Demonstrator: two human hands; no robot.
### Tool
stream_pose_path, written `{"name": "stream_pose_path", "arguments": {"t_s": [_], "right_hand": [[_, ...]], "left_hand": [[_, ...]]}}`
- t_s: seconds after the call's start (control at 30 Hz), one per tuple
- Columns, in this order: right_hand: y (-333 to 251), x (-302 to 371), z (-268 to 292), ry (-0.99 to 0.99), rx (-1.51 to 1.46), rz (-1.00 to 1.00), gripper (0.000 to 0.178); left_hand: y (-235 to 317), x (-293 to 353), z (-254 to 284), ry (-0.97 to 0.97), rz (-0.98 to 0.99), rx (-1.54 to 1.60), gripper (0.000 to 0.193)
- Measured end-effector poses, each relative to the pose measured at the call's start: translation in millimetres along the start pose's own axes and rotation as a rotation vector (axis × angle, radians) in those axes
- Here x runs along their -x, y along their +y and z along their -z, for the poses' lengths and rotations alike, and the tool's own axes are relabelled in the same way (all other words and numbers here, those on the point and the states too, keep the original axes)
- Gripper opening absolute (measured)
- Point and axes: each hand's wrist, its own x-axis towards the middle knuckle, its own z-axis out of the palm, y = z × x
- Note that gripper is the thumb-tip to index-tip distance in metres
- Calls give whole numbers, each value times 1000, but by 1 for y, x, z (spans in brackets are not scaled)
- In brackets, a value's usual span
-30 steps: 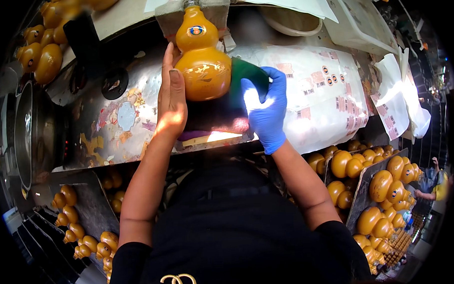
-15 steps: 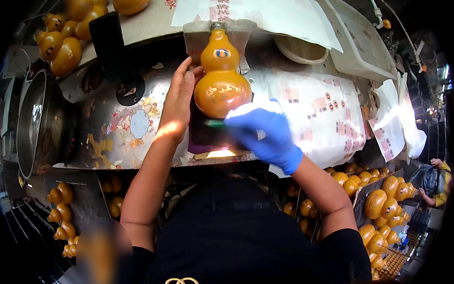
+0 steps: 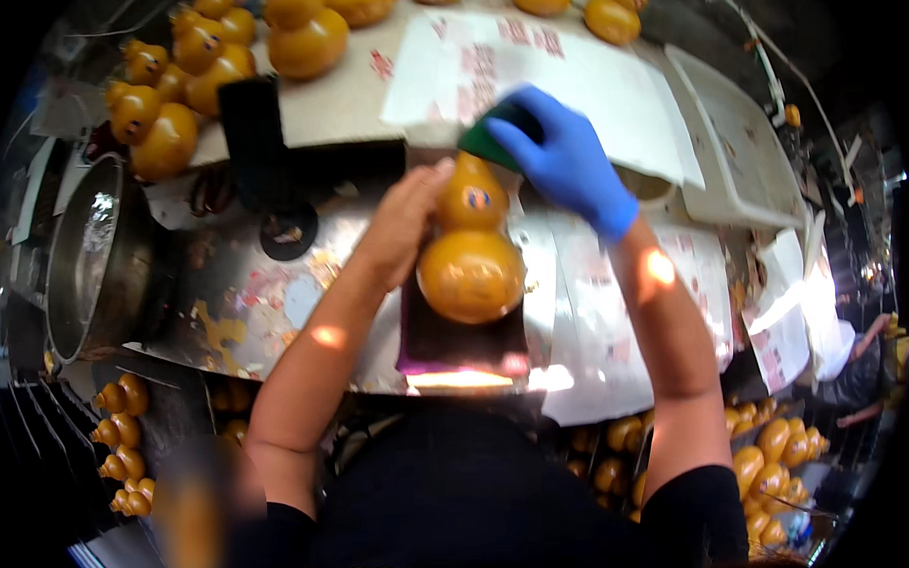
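Observation:
A glossy orange-brown gourd (image 3: pixel 471 278) with a small emblem on its upper bulb lies before me, its narrow end pointing away, on a dark purple cloth (image 3: pixel 462 350). My left hand (image 3: pixel 404 221) is bare; its fingers are closed against the left side of the upper bulb. Over the narrow tip, my right hand (image 3: pixel 570 160), in a blue glove, grips a flat green pad (image 3: pixel 490 143). The pad's exact kind is unclear, and it hides the gourd's tip.
More gourds (image 3: pixel 306 44) stand along the far side. A white printed sheet (image 3: pixel 427 80) lies beyond my hands, with a translucent tub (image 3: pixel 735 139) at right. A metal basin (image 3: pixel 88 257) and phone-like black slab on a stand (image 3: pixel 252 121) are at left. Another person's arm (image 3: pixel 867 340) shows far right.
My right hand has moved from the gourd's wide near end up to its narrow far tip with the green pad. The left hand has closed in around the upper bulb. The view has shifted.

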Motion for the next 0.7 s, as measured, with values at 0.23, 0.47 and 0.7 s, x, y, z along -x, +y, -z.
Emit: {"name": "stream_pose_path", "arguments": {"t_s": [0.23,0.47,0.7], "right_hand": [[25,72,22,536,-260,-304,19],[33,121,23,386,430,28,41],[-28,82,-26,439,-315,-139,37]], "left_hand": [[22,8,-20,28,-378,-587,35],[33,117,-12,176,-747,-748,28],[27,238,23,627,-1065,-672,24]]}}
